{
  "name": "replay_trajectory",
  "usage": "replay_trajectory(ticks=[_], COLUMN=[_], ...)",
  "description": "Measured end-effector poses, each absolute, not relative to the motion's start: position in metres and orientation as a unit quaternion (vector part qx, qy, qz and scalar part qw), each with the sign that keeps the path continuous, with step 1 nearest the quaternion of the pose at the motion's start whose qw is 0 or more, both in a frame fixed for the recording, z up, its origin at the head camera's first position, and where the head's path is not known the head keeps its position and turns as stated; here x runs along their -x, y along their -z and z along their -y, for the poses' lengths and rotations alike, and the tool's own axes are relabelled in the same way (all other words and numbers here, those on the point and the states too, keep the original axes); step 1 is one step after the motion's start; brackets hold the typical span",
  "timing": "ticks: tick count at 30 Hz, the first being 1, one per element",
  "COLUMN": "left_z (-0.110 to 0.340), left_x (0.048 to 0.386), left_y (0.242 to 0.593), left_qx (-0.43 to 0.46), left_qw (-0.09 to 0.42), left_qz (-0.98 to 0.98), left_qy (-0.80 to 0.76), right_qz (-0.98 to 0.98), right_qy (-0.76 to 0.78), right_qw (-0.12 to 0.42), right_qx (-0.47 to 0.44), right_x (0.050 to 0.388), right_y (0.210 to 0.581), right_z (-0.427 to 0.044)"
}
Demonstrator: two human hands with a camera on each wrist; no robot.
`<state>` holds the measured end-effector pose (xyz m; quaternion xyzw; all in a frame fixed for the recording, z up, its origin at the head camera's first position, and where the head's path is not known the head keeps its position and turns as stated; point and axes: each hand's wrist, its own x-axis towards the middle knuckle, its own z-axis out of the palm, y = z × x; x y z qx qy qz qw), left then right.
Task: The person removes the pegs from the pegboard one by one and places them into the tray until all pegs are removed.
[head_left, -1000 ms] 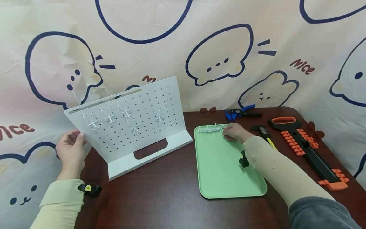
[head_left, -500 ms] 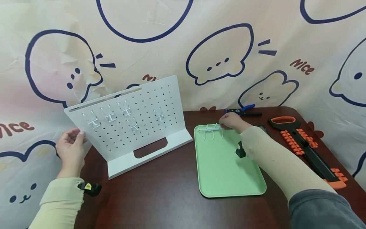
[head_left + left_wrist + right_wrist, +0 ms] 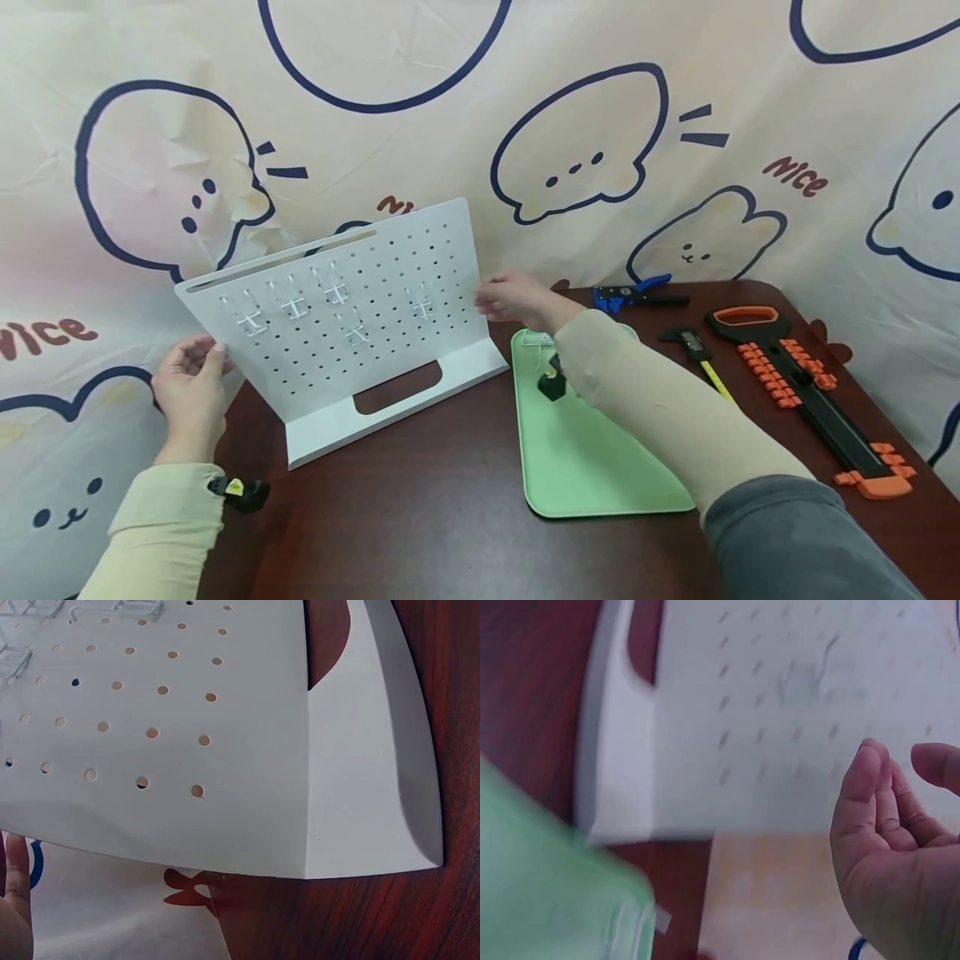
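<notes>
While pinching the left edge of the white pegboard with the left hand, holding the right hand just by its right edge. On the left: clamped on the board edge between thumb and fingers. On the right: fingers bent and close together, thumb well apart from them, with a plain gap in the right wrist view. Can't tell whether touching the board there.

Got the pegboard standing on its base on the dark brown table. Counting five white wire hooks on its face: three at upper left, one below those, one further right.

To the right, a green tray, with white wire pieces at its far end, partly hidden by the right arm. Beyond the tray, blue-and-black pliers. Further right, a caliper, then a long black tool with orange clips.
</notes>
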<state>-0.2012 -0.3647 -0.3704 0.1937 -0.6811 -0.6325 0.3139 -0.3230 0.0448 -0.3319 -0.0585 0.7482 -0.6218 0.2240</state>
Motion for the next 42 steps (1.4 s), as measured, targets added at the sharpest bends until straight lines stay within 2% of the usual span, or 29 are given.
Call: replay_trajectory(ticks=[11, 20, 25, 31, 42], left_z=[0.361, 0.361, 0.362, 0.362, 0.363], left_x=[0.198, 0.199, 0.200, 0.198, 0.201], left_y=[0.368, 0.370, 0.371, 0.371, 0.373], left_qx=[-0.186, -0.196, -0.196, -0.206, -0.197], left_qw=[0.320, 0.316, 0.319, 0.318, 0.320], left_qz=[0.684, 0.677, 0.671, 0.675, 0.667], left_qy=[0.628, 0.634, 0.640, 0.632, 0.643], right_qz=[-0.654, -0.626, -0.626, -0.588, -0.554], right_qy=[0.698, 0.712, 0.717, 0.744, 0.764], right_qw=[0.281, 0.306, 0.301, 0.316, 0.328], right_qx=[0.083, 0.083, 0.052, 0.026, 0.038], right_x=[0.306, 0.294, 0.291, 0.287, 0.287], right_y=[0.305, 0.299, 0.298, 0.301, 0.300], right_z=[0.041, 0.077, 0.097, 0.112, 0.115])
